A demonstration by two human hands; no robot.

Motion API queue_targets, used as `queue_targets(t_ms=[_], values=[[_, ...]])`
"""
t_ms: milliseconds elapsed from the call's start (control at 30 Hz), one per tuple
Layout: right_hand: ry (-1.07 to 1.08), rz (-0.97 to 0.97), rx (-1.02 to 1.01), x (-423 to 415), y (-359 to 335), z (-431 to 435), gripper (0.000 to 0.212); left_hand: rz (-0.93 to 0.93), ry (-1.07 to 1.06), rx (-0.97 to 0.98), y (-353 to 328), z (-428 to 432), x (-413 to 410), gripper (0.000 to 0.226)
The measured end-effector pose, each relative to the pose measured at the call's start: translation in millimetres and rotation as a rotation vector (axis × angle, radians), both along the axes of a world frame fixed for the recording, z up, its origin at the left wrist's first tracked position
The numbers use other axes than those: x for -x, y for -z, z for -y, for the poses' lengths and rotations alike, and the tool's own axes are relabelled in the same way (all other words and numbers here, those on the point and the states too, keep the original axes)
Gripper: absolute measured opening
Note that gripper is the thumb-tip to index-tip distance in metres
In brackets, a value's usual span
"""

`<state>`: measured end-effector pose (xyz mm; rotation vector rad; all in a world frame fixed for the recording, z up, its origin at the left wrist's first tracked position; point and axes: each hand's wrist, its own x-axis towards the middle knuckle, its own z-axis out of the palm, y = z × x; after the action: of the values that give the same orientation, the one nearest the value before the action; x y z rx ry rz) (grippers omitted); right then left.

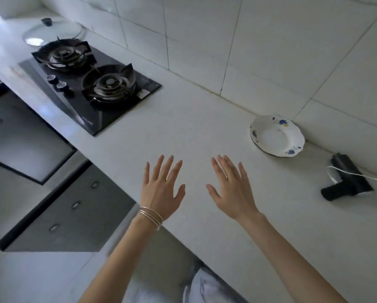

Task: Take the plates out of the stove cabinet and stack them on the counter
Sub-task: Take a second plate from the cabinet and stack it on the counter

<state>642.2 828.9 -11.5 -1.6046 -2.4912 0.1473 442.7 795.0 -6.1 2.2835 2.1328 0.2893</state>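
1. A wall (270,40) of large, glossy white square tiles with thin grey grout lines fills the upper right.
2. A pale, matte, stone-like counter (183,132) runs diagonally from upper left to lower right, meeting the wall along a caulked seam.
3. Flat, dark grey cabinet doors (73,215) with small round metal fittings sit below the counter edge. The one under the stove (25,138) stands swung outward, and its inside is hidden.
4. A rectangular black glass stove (91,84) is set into the counter. It has two round burners with iron grates and two small knobs.
5. The left hand (161,189) and right hand (233,191) reach out side by side over the counter's near edge, palms down. The fingers (158,169) are straight, spread and released, grasping nothing.
6. One shallow white ceramic plate (277,136) rests on the counter in the far corner by the wall, well apart from the hands. It has a scalloped rim and blue flower prints.
7. A round, clear glass lid (52,32) with a dark knob lies beyond the stove.
8. A black pistol-shaped device (347,180) lies to the right, with a white cord across it.
9. Thin silver bangles (151,216) circle the left wrist.
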Motion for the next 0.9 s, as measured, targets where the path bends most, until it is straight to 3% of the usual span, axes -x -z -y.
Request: queue_targets(t_ms=[267,633,900], values=[[-0.111,0.056,0.078,78.7,19.3,97.1,0.061,-0.009,-0.095,0.156,25.6,122.4,86.1,0.062],[-0.194,-0.035,0.049,226.6,12.3,240.7,0.058,0.000,-0.142,0.092,11.6,273.7,221.7,0.057],[-0.322,-0.020,0.005,305.7,-9.8,263.7,0.058,-0.014,-0.241,0.017,-3.4,321.4,299.9,0.055]])
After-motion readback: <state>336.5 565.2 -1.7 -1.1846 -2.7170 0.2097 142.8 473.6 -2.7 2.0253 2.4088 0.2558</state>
